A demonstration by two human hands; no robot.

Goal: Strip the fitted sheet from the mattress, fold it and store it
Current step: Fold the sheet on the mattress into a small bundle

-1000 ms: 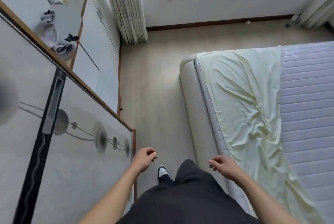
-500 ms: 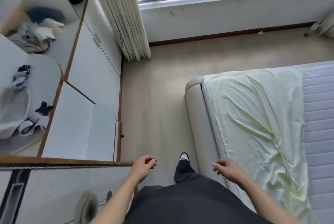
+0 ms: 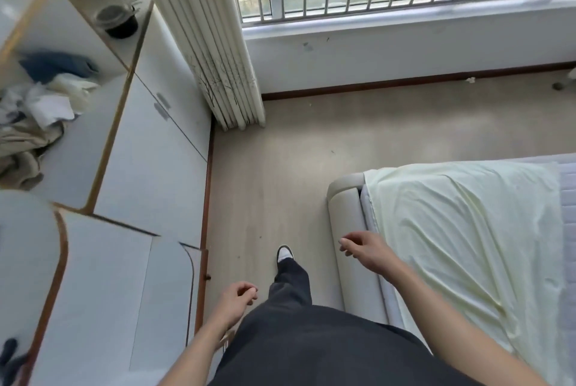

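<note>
At lower right the pale yellow fitted sheet [image 3: 461,229] lies loosely over the mattress [image 3: 568,198], while the left hand [image 3: 232,301] and right hand [image 3: 367,250] hang empty, fingers seemingly loosely curled.

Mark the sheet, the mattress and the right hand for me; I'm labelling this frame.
sheet [image 3: 452,229], head view, on its wrinkled middle.
mattress [image 3: 568,214], head view, on the bare quilted top right of the sheet.
right hand [image 3: 369,250], head view, on the back of the hand.
</note>
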